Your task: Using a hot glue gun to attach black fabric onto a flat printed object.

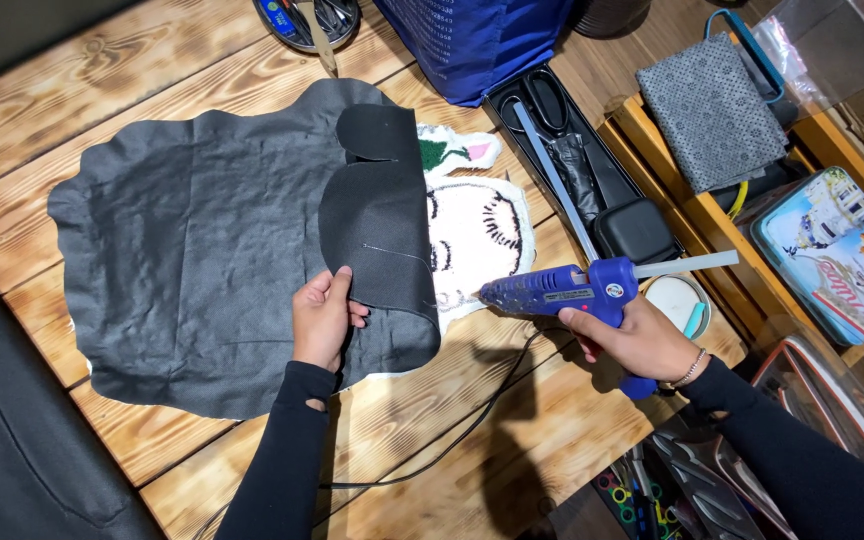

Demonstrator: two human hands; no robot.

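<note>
A large sheet of dark grey fabric (192,240) lies on the wooden table (512,420), its right part folded back over itself. My left hand (322,318) grips the edge of that folded flap. Under the flap shows a white tufted piece (482,235) with black lines and a green and pink patch at its top. My right hand (637,335) holds a blue hot glue gun (567,290), nozzle pointing left at the edge of the white piece near the flap. A clear glue stick (687,264) sticks out of the gun's back. Its black cord (452,440) trails toward me.
A black case (577,165) with scissors and glue sticks lies right of the white piece. A blue bag (472,40) stands at the back. A grey patterned fabric (712,105), a picture tin (837,250) and a round tape roll (682,300) crowd the right side.
</note>
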